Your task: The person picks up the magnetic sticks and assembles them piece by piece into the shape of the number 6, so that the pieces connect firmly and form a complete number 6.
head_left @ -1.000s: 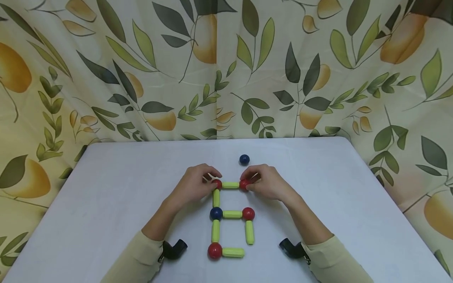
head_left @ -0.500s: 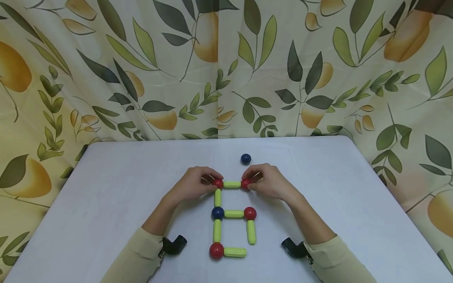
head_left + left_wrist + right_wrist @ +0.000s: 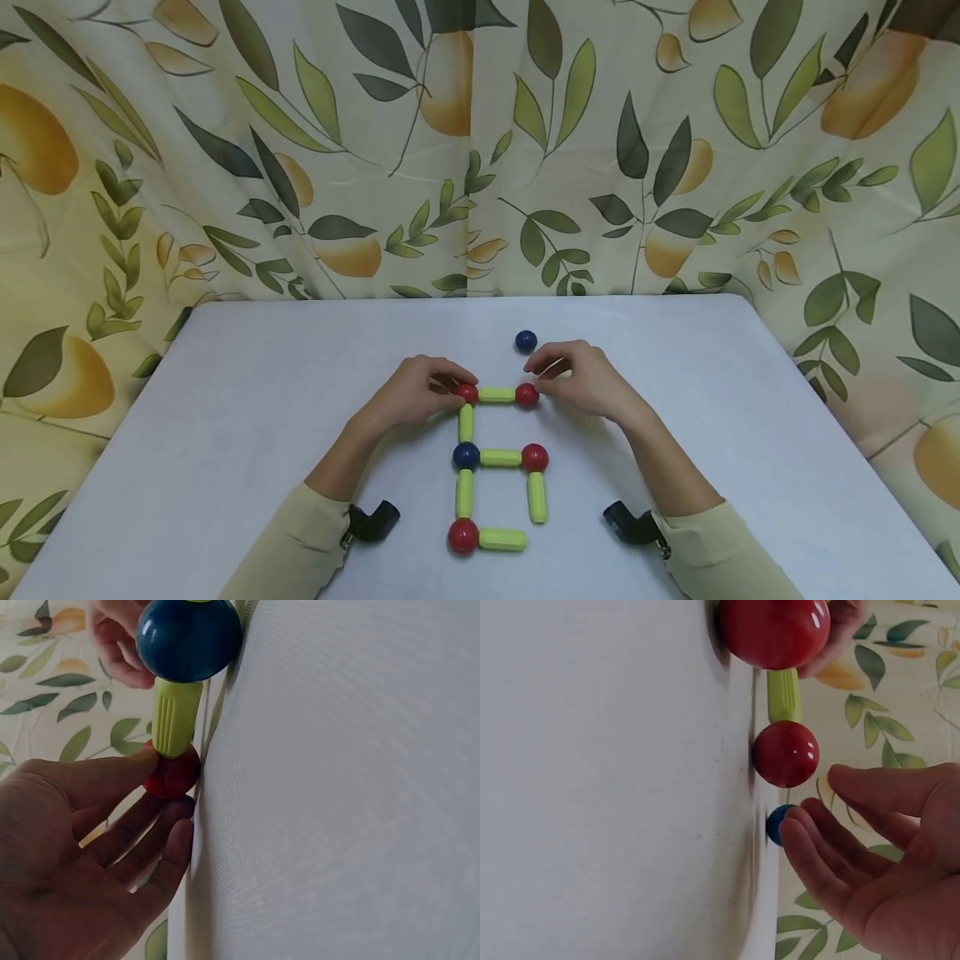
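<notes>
My left hand [image 3: 420, 390] pinches the red ball [image 3: 174, 774] at the top left corner of a ball-and-stick figure, thumb on one side and fingers on the other. From that ball one green stick [image 3: 497, 395] runs right to another red ball [image 3: 527, 395], and a second green stick [image 3: 466, 423] runs down to a blue ball [image 3: 466, 456]. My right hand [image 3: 583, 379] is just right of the top right red ball, apart from it, with its fingers loosely bent and nothing between them, as the right wrist view shows.
Lower down, green sticks link the blue ball to a red ball [image 3: 535, 457] at right and a red ball [image 3: 462, 536] below. Two sticks there have free ends [image 3: 537, 498]. A loose blue ball [image 3: 526, 342] lies behind, on the white table [image 3: 300, 350]; a patterned curtain [image 3: 570, 208] hangs beyond.
My right hand has let go of the top right red ball and moved slightly right and away from it. My left hand keeps its pinch on the top left red ball.
</notes>
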A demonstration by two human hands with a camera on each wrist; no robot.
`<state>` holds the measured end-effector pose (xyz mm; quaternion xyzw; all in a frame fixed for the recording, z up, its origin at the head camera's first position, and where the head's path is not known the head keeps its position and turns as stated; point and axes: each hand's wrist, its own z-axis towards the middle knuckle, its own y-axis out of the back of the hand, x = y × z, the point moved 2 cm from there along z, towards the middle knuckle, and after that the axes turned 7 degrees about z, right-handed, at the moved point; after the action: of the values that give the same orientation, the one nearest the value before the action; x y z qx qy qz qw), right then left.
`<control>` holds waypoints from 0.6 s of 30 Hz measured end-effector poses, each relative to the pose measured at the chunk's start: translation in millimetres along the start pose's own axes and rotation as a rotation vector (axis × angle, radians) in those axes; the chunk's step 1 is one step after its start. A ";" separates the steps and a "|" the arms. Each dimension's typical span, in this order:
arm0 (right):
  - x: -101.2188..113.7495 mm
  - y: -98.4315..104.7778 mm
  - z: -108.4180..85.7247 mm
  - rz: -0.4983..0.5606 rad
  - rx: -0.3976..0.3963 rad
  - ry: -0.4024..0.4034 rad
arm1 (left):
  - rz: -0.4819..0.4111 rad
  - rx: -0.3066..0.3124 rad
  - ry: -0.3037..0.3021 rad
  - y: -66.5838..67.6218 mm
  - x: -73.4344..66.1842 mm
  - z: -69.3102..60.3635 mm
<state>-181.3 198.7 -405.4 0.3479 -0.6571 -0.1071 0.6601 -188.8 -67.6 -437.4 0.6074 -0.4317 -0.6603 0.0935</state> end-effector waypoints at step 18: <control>2.1 9.6 47.9 -0.008 -0.120 -0.106 | 0.015 0.009 0.031 0.0 -0.7 2.1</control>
<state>-229.2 189.2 -403.0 0.3042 -0.6821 -0.1669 0.6437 -190.5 -66.2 -437.2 0.6147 -0.4377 -0.6482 0.1023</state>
